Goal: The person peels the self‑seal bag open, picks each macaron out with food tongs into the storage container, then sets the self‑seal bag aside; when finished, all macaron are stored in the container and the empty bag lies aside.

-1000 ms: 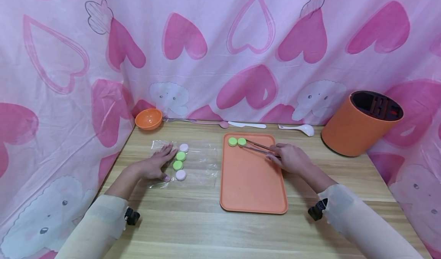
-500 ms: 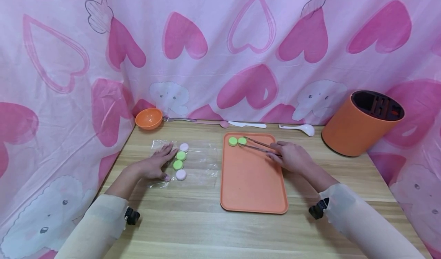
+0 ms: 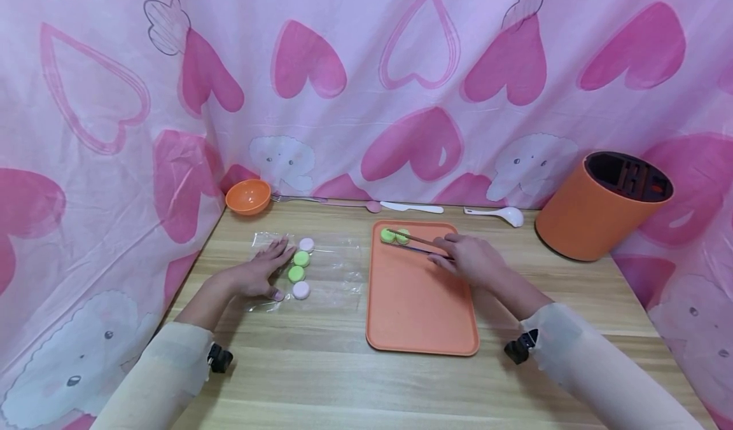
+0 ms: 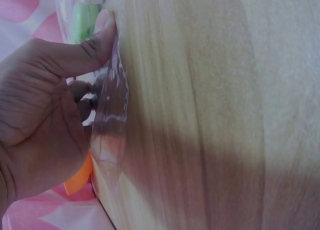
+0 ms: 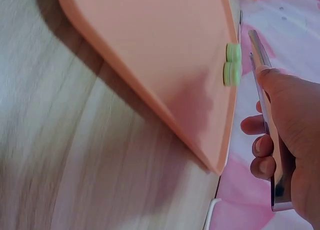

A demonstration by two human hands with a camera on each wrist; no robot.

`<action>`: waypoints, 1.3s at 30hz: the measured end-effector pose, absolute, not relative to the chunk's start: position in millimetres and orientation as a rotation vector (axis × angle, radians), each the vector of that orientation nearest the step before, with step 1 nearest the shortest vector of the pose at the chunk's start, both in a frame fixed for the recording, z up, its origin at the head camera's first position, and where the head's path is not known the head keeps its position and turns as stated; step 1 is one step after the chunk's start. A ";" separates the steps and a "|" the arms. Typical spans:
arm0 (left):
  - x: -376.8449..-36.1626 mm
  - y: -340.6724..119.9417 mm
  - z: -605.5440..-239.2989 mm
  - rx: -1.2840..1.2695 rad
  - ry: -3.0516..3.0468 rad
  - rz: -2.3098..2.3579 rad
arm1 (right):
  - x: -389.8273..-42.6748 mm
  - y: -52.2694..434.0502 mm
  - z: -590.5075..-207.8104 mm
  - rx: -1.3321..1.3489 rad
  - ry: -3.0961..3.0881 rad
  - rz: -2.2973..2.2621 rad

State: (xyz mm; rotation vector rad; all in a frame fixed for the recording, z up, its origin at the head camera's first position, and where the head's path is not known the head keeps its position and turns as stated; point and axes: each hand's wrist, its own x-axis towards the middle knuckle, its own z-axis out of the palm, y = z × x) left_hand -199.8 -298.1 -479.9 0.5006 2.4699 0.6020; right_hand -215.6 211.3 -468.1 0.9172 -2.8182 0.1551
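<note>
My right hand (image 3: 472, 259) grips metal tongs (image 3: 419, 239) over the far part of an orange tray (image 3: 420, 315). Below the tips lie two green macarons (image 3: 387, 235) side by side in the tray's far left corner; in the right wrist view the tongs (image 5: 261, 52) are raised clear of the pair (image 5: 231, 73). With fingers spread, my left hand (image 3: 258, 274) rests on a clear plastic sheet or bag (image 3: 335, 271). Beside its fingertips stands a row of macarons: a pale pink one (image 3: 306, 245), two green ones (image 3: 301, 259) and another pale pink one (image 3: 300, 290).
Along the back edge are an orange bowl (image 3: 248, 198), a fork (image 3: 298, 198), a pink spoon (image 3: 372, 207), a white knife (image 3: 411, 207) and a white ladle (image 3: 506, 215). An orange knife block (image 3: 595, 207) stands at the back right. Patterned curtains (image 3: 321, 131) enclose the table.
The tongs have come off the right green macaron on the tray and shifted left over both, their tips closer together. My left hand has stayed put.
</note>
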 end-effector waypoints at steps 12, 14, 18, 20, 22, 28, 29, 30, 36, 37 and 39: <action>-199.8 -298.3 -482.1 0.501 2.470 0.605 | -207.6 180.7 -477.9 1.105 -2.717 0.111; -199.7 -298.1 -481.7 0.502 2.470 0.606 | -206.1 175.6 -479.1 1.143 -2.684 0.112; -199.5 -297.7 -481.6 0.497 2.471 0.604 | -203.8 166.6 -481.3 1.208 -2.635 0.113; -199.3 -297.4 -481.8 0.490 2.470 0.602 | -202.8 163.2 -481.6 1.223 -2.624 0.115; -199.4 -296.8 -481.9 0.483 2.467 0.604 | -202.6 160.6 -481.7 1.229 -2.617 0.123; -201.0 -297.4 -482.5 0.476 2.464 0.602 | -203.1 157.2 -477.1 1.227 -2.575 0.143; -201.3 -297.8 -482.6 0.475 2.464 0.601 | -203.2 156.8 -476.5 1.233 -2.563 0.140; -201.1 -298.0 -482.0 0.476 2.463 0.604 | -203.2 156.4 -475.9 1.242 -2.557 0.139; -201.9 -298.2 -481.9 0.473 2.465 0.599 | -202.9 153.8 -475.9 1.276 -2.557 0.146; -202.1 -298.2 -482.1 0.474 2.466 0.598 | -202.7 153.6 -475.9 1.277 -2.554 0.149; -201.8 -298.2 -481.7 0.478 2.468 0.595 | -202.3 153.9 -476.0 1.281 -2.539 0.150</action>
